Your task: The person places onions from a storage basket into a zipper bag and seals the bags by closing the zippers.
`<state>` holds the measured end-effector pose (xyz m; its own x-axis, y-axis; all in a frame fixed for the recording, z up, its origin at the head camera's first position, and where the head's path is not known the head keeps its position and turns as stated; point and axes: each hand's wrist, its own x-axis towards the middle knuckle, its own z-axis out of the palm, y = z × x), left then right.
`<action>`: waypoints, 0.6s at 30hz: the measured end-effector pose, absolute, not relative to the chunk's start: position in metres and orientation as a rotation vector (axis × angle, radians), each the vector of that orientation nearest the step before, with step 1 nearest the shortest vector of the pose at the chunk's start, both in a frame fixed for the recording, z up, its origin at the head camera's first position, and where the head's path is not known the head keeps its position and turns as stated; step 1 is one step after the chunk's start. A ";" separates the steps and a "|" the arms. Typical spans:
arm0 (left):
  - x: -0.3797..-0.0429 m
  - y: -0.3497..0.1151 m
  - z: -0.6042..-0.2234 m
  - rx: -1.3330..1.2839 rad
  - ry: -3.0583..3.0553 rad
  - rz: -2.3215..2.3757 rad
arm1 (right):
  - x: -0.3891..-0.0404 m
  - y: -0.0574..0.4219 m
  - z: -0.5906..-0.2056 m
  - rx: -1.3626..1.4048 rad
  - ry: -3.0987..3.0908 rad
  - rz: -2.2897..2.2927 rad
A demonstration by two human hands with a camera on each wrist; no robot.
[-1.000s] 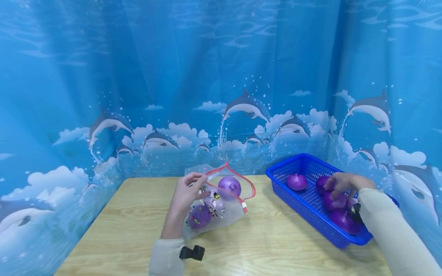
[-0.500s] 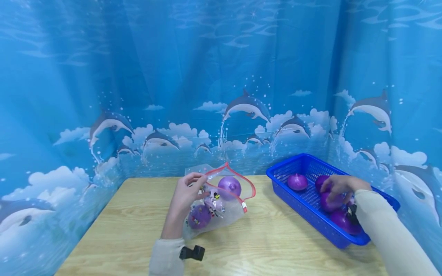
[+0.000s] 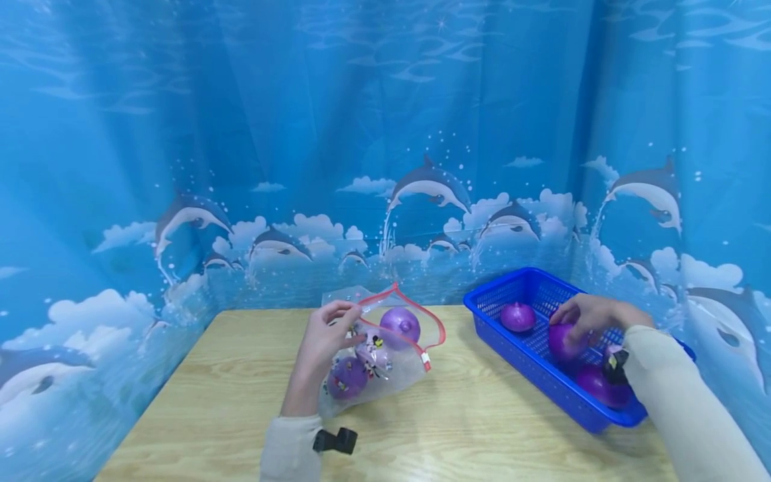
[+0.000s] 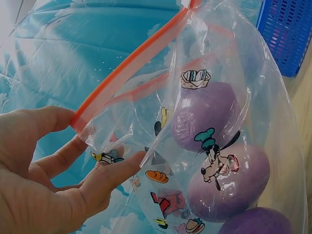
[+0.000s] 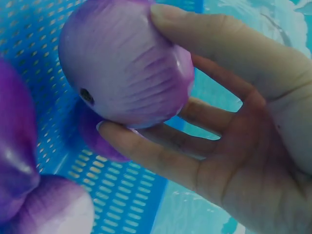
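Observation:
My left hand (image 3: pixel 325 341) holds the rim of a clear zip bag (image 3: pixel 400 381) printed with cartoon figures; the red zip edge stands apart. In the left wrist view several purple onions (image 4: pixel 229 183) show through the plastic. On the right, my right hand (image 3: pixel 593 316) grips a purple onion (image 5: pixel 124 63) over the blue basket (image 3: pixel 512 355), thumb on one side and fingers curled round the other. Other onions lie in the basket, one at the far left (image 3: pixel 518 316) and one at the near end (image 3: pixel 602 386), partly behind the wrist.
The wooden table (image 3: pixel 223 395) carries both bag and basket. Behind it hangs a blue dolphin-print curtain (image 3: pixel 337 134). A black strap mount (image 3: pixel 335 440) sits at my left wrist, another (image 3: pixel 616 365) at the right.
Inside the basket, my right hand has shifted slightly left and taken hold of an onion, which has moved up and left. The left hand and bag look still.

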<state>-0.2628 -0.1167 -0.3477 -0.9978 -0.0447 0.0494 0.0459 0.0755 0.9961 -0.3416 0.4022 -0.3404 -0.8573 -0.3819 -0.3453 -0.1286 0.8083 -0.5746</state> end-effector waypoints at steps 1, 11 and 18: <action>-0.263 -0.117 -0.348 -0.001 -2.254 -2.092 | -0.342 0.401 -0.339 -0.392 2.540 -0.782; -0.262 -0.117 -0.348 -0.004 -2.254 -2.093 | -0.342 0.393 -0.325 -0.488 2.593 -0.832; -0.263 -0.117 -0.347 0.007 -2.262 -2.088 | -0.338 0.379 -0.308 -0.566 2.653 -0.827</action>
<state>-0.2627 -0.1169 -0.3471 -0.9980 -0.0463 0.0434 0.0395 0.0809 0.9959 -0.3377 0.3788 -0.3081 -0.8758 -0.4525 -0.1679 -0.2769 0.7561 -0.5930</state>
